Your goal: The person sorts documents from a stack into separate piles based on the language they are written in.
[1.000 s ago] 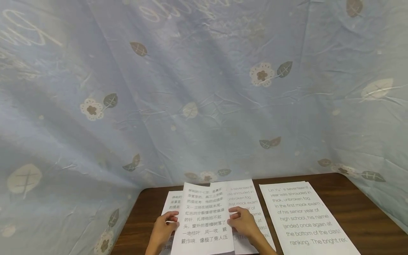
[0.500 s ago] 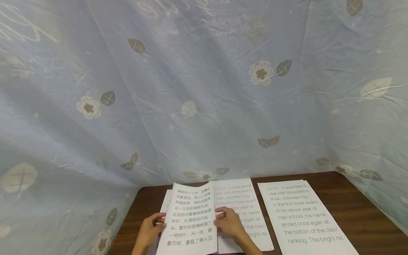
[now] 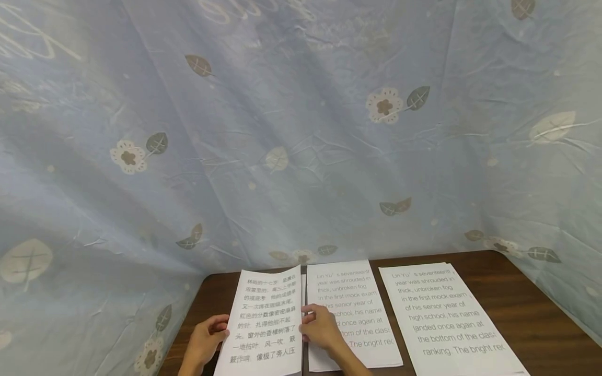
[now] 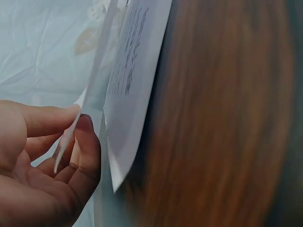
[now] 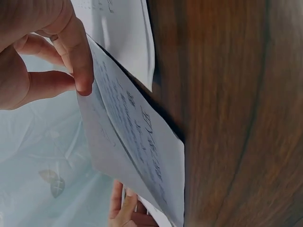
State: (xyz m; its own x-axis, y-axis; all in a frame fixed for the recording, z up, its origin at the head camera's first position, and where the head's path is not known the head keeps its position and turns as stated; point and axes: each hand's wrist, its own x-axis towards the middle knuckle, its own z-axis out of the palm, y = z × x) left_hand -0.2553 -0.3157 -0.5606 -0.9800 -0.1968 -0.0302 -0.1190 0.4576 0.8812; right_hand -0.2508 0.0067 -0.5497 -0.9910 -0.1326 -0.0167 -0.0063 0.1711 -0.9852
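Both hands hold a white paper sheet [image 3: 265,324] printed with large Chinese characters, at the left of the table. My left hand [image 3: 204,337] pinches its left edge between thumb and fingers, and my right hand [image 3: 322,326] pinches the right edge. In the left wrist view the sheet's edge bends between the left thumb and fingertips. Beneath it lies another printed paper [image 4: 137,94], apart from the held sheet on that side. The right wrist view shows the held sheet slanting above the printed page [image 5: 147,142]. From the head view, the held sheet covers most of that lower paper.
A stack of English-printed sheets [image 3: 352,313] lies just right of the held paper, partly behind my right forearm. Farther right is another English-printed stack [image 3: 451,318]. The dark wooden table [image 3: 536,313] meets a patterned pale-blue cloth [image 3: 301,130] at its back.
Both hands have carried the Chinese-printed sheet leftward, off the middle English stack and over the left paper. More of the middle stack's text shows now.
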